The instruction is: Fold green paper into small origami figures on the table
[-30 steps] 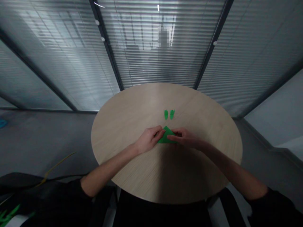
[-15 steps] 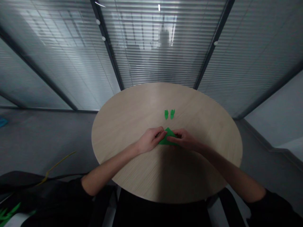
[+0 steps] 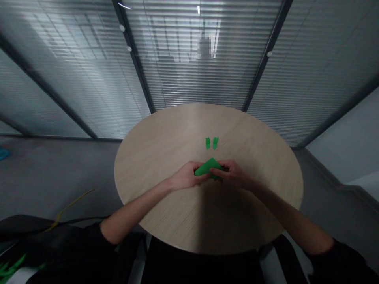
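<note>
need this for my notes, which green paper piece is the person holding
The larger green paper triangle, held between the left hand and right hand; the two small green cutouts lie apart on the round wooden table, untouched.

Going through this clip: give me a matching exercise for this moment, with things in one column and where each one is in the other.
Things:
1. left hand
2. right hand
3. green paper
4. two small green pieces

Places:
a. at the paper's right end
b. lying on the round table, beyond the hands
c. at the paper's left end
d. held between both hands

Pairs: 1-c, 2-a, 3-d, 4-b
</note>
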A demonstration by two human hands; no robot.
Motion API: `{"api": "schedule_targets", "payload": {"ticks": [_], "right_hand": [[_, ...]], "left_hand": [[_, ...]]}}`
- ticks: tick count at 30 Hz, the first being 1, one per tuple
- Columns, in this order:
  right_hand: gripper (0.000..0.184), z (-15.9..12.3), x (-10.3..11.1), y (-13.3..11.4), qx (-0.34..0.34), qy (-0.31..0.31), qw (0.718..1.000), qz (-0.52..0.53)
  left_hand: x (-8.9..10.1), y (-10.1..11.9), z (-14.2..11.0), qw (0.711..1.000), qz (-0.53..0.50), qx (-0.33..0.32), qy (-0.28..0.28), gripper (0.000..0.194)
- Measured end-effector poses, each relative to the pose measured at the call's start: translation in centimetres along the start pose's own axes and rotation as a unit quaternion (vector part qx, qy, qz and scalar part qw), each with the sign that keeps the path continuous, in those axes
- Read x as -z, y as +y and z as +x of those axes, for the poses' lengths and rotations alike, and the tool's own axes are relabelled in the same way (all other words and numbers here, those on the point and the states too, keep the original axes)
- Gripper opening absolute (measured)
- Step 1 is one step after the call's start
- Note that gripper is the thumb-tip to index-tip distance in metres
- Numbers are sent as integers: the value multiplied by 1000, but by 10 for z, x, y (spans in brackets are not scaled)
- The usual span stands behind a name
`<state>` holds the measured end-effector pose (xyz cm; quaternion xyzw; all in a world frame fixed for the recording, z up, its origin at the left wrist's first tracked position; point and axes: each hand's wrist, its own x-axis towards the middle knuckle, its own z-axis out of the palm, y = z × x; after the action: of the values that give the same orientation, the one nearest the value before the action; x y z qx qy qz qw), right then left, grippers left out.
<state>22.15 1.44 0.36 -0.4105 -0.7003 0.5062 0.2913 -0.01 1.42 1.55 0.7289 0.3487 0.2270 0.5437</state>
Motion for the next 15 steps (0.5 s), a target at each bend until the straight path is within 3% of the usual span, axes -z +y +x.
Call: {"api": "schedule_targets", "payload": {"ticks": [15], "right_hand": [[41, -3, 2, 0, 16, 5, 999, -52]], "left_hand": [[0, -9, 3, 999, -22, 32, 0, 13]]}}
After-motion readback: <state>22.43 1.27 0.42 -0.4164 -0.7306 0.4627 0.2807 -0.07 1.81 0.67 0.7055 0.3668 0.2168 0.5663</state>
